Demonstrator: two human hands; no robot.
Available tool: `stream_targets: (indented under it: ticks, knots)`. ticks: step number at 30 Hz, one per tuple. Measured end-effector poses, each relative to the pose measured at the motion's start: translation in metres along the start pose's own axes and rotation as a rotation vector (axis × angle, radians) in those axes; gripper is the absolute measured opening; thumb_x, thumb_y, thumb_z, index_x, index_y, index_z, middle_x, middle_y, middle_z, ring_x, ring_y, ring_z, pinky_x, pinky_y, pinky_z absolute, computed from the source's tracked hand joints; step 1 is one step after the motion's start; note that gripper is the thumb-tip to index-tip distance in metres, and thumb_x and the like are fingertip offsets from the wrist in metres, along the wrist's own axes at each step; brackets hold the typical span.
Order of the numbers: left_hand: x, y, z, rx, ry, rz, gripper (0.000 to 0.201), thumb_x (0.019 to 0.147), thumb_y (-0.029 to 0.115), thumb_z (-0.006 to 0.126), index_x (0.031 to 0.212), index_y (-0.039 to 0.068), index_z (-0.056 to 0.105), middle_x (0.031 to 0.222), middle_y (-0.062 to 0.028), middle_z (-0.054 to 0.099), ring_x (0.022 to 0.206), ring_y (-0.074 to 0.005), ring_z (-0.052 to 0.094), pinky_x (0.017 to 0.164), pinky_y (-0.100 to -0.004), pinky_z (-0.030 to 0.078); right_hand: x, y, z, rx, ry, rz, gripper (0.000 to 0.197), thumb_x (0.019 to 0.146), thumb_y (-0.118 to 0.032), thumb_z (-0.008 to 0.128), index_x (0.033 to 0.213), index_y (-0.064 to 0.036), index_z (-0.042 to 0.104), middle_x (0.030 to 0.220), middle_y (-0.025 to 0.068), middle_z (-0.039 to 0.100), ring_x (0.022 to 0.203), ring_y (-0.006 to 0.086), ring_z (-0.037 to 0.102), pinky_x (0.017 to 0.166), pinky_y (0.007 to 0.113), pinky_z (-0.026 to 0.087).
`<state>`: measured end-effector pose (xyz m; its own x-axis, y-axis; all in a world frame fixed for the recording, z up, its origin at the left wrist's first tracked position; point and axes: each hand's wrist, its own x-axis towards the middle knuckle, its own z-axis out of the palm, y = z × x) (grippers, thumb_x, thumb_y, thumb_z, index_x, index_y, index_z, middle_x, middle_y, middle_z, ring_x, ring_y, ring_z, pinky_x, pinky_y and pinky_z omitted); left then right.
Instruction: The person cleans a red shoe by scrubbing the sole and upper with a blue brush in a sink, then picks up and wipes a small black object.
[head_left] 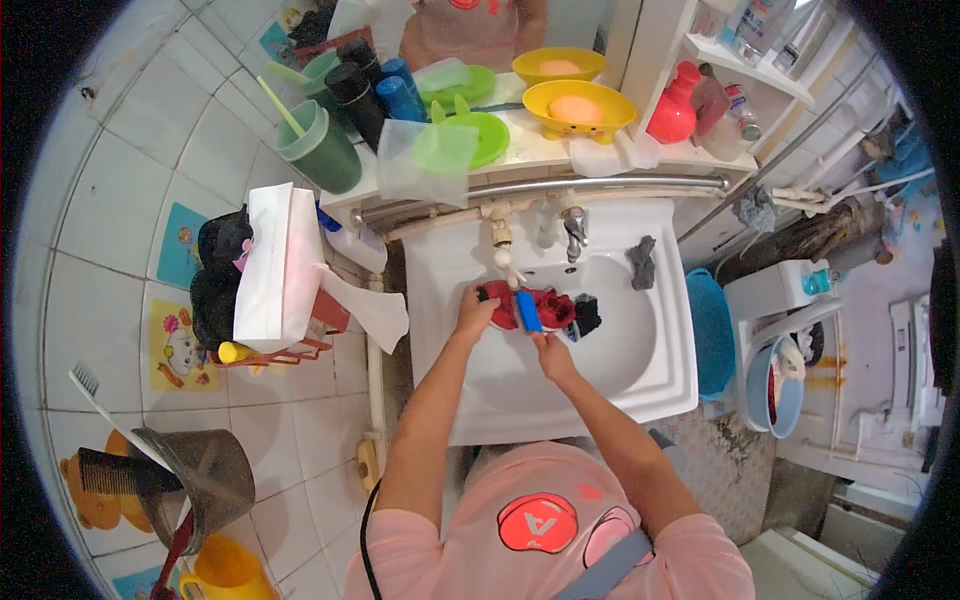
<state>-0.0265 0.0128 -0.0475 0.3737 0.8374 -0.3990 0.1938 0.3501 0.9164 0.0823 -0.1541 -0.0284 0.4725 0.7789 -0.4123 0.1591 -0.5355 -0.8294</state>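
Note:
Over the white sink [665, 345], my left hand [476, 314] is closed on the left end of a red item with dark parts [552, 307]. Its kind, shoe or bunched cloth, I cannot tell. My right hand [553, 358] grips a blue brush [528, 312] whose head lies against the middle of that red item. Just right of it, a black bunched item [588, 314] rests in the basin. A crumpled grey cloth [642, 263] lies on the basin's right side. Behind the hands stand a metal tap [573, 228] and a cream-coloured tap fitting [501, 240].
A metal rail [560, 190] runs behind the sink, under a shelf with a green cup [322, 155] and yellow soap dishes [578, 105]. At left hangs a tissue pack [280, 270]; a dark bin [210, 480] is lower down. Blue basins [708, 335] stand at right.

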Motion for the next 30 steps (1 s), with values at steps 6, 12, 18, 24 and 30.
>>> stream_targets:
  ticks: [6,12,18,24,30]
  knots:
    - [-0.004,0.026,0.015,-0.016,-0.215,0.008,0.054,0.073,0.008,0.062,0.122,0.004,0.039,0.107,-0.0091,0.053,0.091,-0.0189,0.054,0.071,-0.0316,0.048,0.011,0.042,-0.009,0.063,0.231,-0.040,0.044,0.087,-0.044,0.043,0.078,-0.0006,0.049,0.061,0.0109,0.050,0.060,0.0218,0.054,0.057,0.034,0.042]
    - [-0.003,0.032,0.008,-0.079,-0.272,0.003,0.052,0.075,0.015,0.063,0.122,0.007,0.042,0.109,-0.0075,0.053,0.089,-0.0173,0.055,0.068,-0.0293,0.048,0.014,0.020,-0.008,0.145,0.129,0.318,0.044,0.085,-0.041,0.045,0.083,0.0024,0.052,0.077,0.0230,0.057,0.075,0.0370,0.055,0.067,0.041,0.042]
    - [0.002,0.035,0.006,0.194,-0.208,0.156,0.046,0.076,0.022,0.063,0.116,0.004,0.047,0.103,-0.0072,0.055,0.086,-0.0160,0.057,0.066,-0.0281,0.049,0.020,0.010,-0.004,0.192,0.038,0.273,0.049,0.084,-0.046,0.045,0.081,0.0024,0.050,0.074,0.0202,0.056,0.071,0.0335,0.055,0.064,0.040,0.042]
    - [-0.005,0.028,0.006,-0.155,-0.296,0.021,0.042,0.079,0.020,0.061,0.115,0.003,0.048,0.102,-0.0072,0.056,0.085,-0.0163,0.058,0.067,-0.0282,0.049,0.020,0.028,0.000,0.093,0.203,-0.210,0.042,0.085,-0.046,0.046,0.074,-0.0058,0.046,0.050,0.0024,0.039,0.036,0.0134,0.037,0.032,0.029,0.030]
    - [-0.019,0.028,0.023,-0.177,-0.212,-0.127,0.034,0.080,0.015,0.058,0.110,0.000,0.052,0.097,-0.0045,0.058,0.087,-0.0133,0.055,0.072,-0.0256,0.045,0.011,0.001,0.002,0.132,0.201,-0.122,0.043,0.085,-0.044,0.046,0.071,-0.0040,0.045,0.054,0.0046,0.045,0.040,0.0146,0.042,0.036,0.030,0.033]
